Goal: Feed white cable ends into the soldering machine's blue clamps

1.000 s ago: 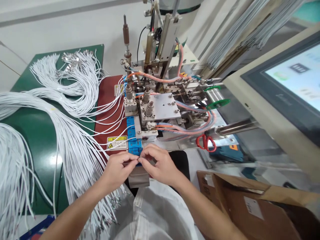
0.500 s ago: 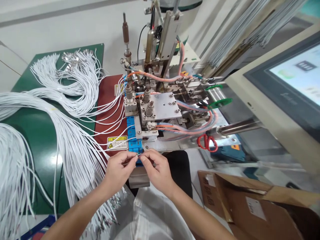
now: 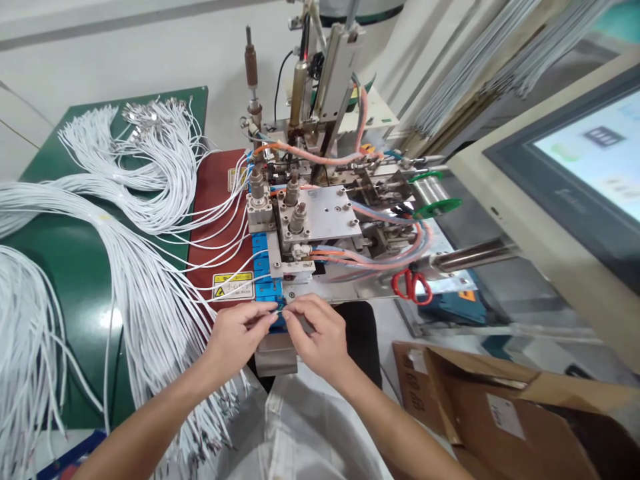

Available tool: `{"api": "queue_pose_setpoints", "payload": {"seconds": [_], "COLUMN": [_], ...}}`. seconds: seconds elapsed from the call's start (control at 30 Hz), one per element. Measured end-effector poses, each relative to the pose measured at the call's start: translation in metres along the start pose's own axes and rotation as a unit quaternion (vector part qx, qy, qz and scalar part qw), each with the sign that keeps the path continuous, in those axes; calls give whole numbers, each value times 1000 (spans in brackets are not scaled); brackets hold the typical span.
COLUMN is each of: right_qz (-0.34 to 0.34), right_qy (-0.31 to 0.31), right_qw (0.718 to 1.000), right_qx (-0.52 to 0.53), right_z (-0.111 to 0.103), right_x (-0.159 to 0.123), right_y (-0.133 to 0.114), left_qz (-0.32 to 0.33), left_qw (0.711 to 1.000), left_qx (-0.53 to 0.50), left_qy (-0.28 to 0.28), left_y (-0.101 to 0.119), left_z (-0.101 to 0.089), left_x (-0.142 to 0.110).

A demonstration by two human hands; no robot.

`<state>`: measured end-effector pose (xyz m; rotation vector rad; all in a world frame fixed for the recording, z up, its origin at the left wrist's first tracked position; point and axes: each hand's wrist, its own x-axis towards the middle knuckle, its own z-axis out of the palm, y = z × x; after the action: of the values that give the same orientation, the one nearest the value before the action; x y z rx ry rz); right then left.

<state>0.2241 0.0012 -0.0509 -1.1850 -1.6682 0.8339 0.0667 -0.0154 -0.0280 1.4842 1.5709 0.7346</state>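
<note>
1. Wire end [image 3: 281,311], a tiny pale piece, sits between the fingertips at the near end of a row of blue holders [image 3: 261,265]; it is too small to make out in detail.
2. Left hand [image 3: 237,337]: thumb and forefinger are pinched together on the wire end.
3. Right hand [image 3: 320,337]: thumb and forefinger tips come close together just beside the left fingertips; whether they grip the piece too, I cannot tell.
4. Below the hands are a metal block [image 3: 277,355] and white cloth [image 3: 305,427] across the lap.
5. To the left, a thick bundle of white cables [image 3: 145,280] fans out, its loose ends hanging near the left forearm. To the right stands an open cardboard box [image 3: 465,400].
6. Beyond the hands, several white cables run over a red-brown board [image 3: 215,175] to the blue holders, near a yellow-and-white warning label [image 3: 233,286].
7. Right of the holders stands a machine [image 3: 327,210] with orange and grey tubing; red-handled scissors [image 3: 411,287] and a green-flanged spool [image 3: 433,195] are at its right side, and a lit screen [image 3: 595,140] is farther right.
8. Farther back, another cable bundle [image 3: 150,120] with metallic ends curls on a green table [image 3: 75,260], before a pale wall [image 3: 150,53].
</note>
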Motion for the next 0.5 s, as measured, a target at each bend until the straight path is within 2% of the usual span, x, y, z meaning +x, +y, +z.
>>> {"api": "queue_pose_setpoints", "payload": {"seconds": [0.1, 0.2, 0.33, 0.5], "right_qz": [37, 94, 136, 176], "right_qy": [-7, -22, -39, -54], "right_qw": [999, 995, 990, 983], "right_qx": [-17, -19, -18, 10], "right_z": [-1, 1, 5, 8], "right_x": [1, 2, 0, 0], "right_y": [8, 17, 26, 30], "left_qz": [75, 127, 137, 115], "left_qw": [989, 973, 968, 966], "left_qx": [127, 190, 208, 229], "left_qy": [-28, -40, -26, -20], "left_y": [1, -3, -11, -10], "left_z": [-11, -17, -13, -11], "left_x": [6, 12, 17, 18]}}
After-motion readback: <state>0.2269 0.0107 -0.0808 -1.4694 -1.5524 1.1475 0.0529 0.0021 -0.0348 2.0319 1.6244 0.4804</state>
